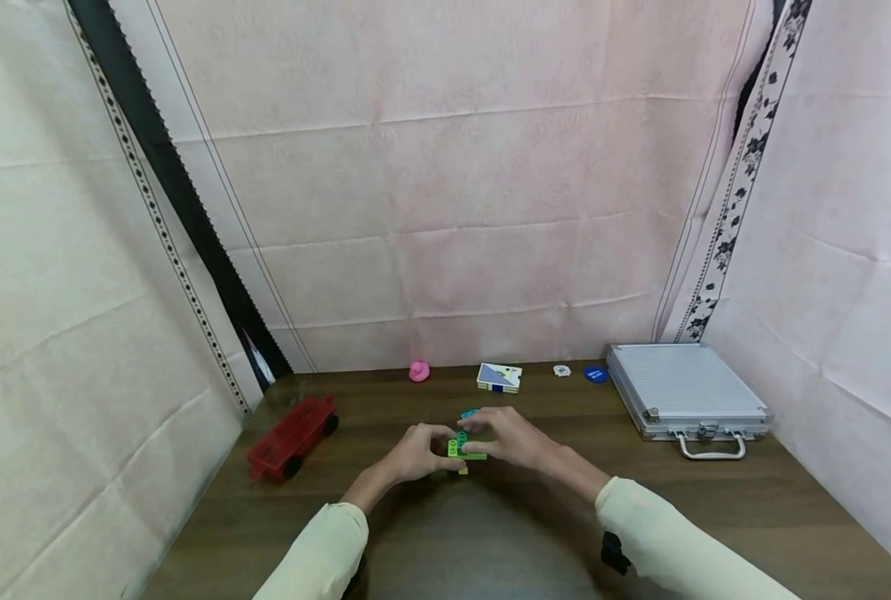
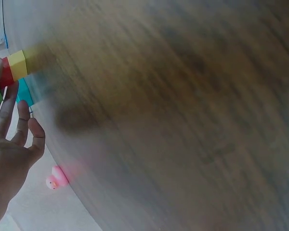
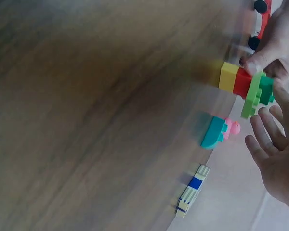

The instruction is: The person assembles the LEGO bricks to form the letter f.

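- Stack (image 3: 246, 85) of toy blocks upright near the middle of the surface (image 1: 535, 546), between both hands: yellow block (image 3: 228, 77) lowest, red block (image 3: 241, 83) above it, then a wide light green block (image 3: 251, 98), a dark green block (image 3: 266, 88) on top; whether its base touches down is hard to tell.
- Left hand (image 1: 413, 454): thumb and fingers nearly closed, gripping the stack at the red block.
- Right hand (image 1: 511, 436): thumb and forefinger pinching the dark green block, its other fingers loosely spread.
- Teal block (image 3: 213, 133) just behind the stack.
- Along the far edge, left to right: pink duck (image 1: 418, 371), card box (image 1: 499, 377), small white piece (image 1: 561, 370), blue disc (image 1: 595, 374).
- Red toy cart (image 1: 292, 439) with black wheels, well to the left.
- Silver case (image 1: 688, 387) at the right, lid down, handle toward the person.
- Pale cloth (image 1: 475, 192) hanging behind.
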Motion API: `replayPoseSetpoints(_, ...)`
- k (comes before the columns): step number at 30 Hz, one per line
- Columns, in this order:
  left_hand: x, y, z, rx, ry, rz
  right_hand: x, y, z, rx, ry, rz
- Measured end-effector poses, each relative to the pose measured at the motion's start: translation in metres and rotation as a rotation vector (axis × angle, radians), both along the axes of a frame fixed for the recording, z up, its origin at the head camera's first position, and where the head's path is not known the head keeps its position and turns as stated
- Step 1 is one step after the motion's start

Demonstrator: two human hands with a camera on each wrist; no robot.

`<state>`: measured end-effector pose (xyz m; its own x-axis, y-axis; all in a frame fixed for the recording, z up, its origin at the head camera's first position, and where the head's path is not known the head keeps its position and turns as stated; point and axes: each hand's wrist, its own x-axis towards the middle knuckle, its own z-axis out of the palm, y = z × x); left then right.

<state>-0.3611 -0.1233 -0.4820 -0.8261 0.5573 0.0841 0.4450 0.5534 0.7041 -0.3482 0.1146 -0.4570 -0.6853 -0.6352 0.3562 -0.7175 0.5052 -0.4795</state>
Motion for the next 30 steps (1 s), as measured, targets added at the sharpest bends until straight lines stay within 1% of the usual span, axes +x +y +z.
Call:
replayPoseSetpoints(2, 0.000, -0.001, -0.001, -0.002, 0.000, 0.007, -0.003, 0.003, -0.001, -0.038, -0.007, 0.000)
replayPoseSetpoints(6, 0.001, -0.001, -0.002, -0.002, -0.016, 0.020, -0.011, 0.010, -0.005, -0.121, -0.049, 0.004)
replayPoseSetpoints(10, 0.002, -0.001, -0.002, -0.010, -0.026, 0.027, -0.021, 0.016, -0.013, -0.146, -0.065, -0.008)
replayPoseSetpoints(16, 0.002, 0.001, 0.000, -0.020, -0.017, 0.028, -0.037, 0.023, -0.026, -0.099, -0.013, -0.095)
replayPoseSetpoints(21, 0.002, 0.002, 0.001, -0.017, -0.022, 0.028, -0.046, 0.026, -0.036, -0.037, -0.011, -0.143)
replayPoseSetpoints(24, 0.002, 0.002, 0.001, -0.007, -0.024, 0.029, -0.049, 0.026, -0.040, -0.020, -0.022, -0.167)
replayPoseSetpoints(30, 0.003, 0.002, 0.001, -0.004, -0.022, 0.033, -0.048, 0.025, -0.041, -0.018, -0.049, -0.221)
